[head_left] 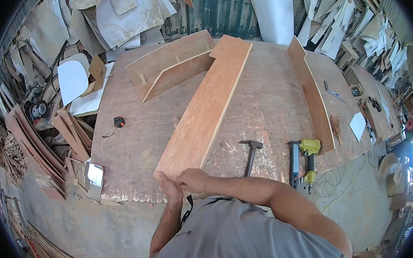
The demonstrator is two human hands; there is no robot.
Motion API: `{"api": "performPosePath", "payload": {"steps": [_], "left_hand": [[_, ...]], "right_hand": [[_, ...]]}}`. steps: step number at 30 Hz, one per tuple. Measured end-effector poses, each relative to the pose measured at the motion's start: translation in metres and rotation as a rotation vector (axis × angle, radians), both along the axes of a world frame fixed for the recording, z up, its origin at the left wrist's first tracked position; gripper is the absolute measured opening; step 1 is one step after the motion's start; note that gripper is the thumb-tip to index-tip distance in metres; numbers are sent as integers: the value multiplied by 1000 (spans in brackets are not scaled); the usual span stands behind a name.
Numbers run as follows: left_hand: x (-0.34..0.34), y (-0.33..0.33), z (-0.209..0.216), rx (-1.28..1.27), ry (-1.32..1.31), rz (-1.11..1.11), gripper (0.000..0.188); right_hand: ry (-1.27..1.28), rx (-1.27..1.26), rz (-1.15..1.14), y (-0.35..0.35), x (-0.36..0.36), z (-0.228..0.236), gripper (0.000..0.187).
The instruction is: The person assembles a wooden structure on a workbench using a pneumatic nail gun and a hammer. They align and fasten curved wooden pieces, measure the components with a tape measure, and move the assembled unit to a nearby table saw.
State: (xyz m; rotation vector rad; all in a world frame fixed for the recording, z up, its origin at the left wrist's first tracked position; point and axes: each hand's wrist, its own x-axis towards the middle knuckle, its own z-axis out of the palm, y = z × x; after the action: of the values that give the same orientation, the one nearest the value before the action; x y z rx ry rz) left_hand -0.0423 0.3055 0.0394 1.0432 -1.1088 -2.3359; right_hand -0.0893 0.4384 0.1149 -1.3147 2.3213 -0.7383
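Observation:
A long plywood board runs slantwise from the far middle of the workbench to its near edge, with a wider notched part at its far end. My left hand is closed round the near left corner, its thumb by the board's edge. Close beside it, my right hand is curled in at the near end of the board; what its fingers hold is hidden. A hammer lies right of the board. Farther right is a yellow and black nail gun.
The wooden workbench also bears a joined pair of plywood panels, a tape measure and an upright notched panel at right. Wood strips stand at left. A thin hose coils on the floor.

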Motion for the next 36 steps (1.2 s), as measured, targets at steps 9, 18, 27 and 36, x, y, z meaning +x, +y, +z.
{"api": "performPosePath", "payload": {"steps": [9,18,27,36], "left_hand": [[0,4,3,-3,32,30,65],[-1,2,-5,15,88,17,62],[1,2,4,44,126,-17,63],[-2,6,8,97,131,30,62]], "right_hand": [[75,-455,160,37,3,-16,15],[175,-595,240,45,0,-39,14],[-32,-79,13,3,-5,-7,10],[60,-334,30,24,9,-19,13]]}}
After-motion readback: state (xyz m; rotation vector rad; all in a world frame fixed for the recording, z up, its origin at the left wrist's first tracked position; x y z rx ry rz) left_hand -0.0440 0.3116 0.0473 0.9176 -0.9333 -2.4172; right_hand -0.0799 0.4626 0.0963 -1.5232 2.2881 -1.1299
